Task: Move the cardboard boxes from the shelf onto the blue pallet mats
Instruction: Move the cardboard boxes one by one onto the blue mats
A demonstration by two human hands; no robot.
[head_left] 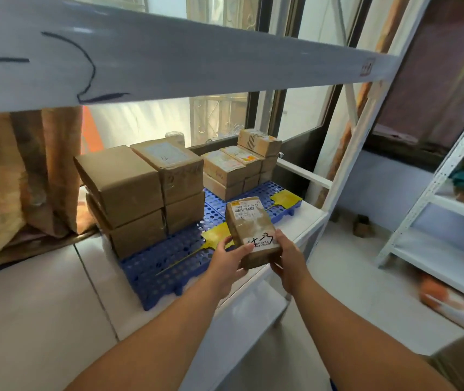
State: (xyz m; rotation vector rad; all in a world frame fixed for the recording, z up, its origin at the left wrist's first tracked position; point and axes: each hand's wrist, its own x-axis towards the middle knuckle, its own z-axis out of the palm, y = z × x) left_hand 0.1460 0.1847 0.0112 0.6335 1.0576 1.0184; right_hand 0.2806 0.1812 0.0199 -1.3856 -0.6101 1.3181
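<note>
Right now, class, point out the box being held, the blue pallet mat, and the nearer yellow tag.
held box (249, 225), head view, taped top face.
blue pallet mat (157, 266), head view, bare front grid.
nearer yellow tag (215, 235), head view, flat yellow head.

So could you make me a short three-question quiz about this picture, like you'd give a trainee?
1. True or false: the small box is held in both the left hand and the right hand.
2. What colour are the pallet mats? A) green B) blue C) red
3. Fill in: the four large boxes are stacked ___ layers high.

Key: 1 true; 2 B; 3 two.
</note>
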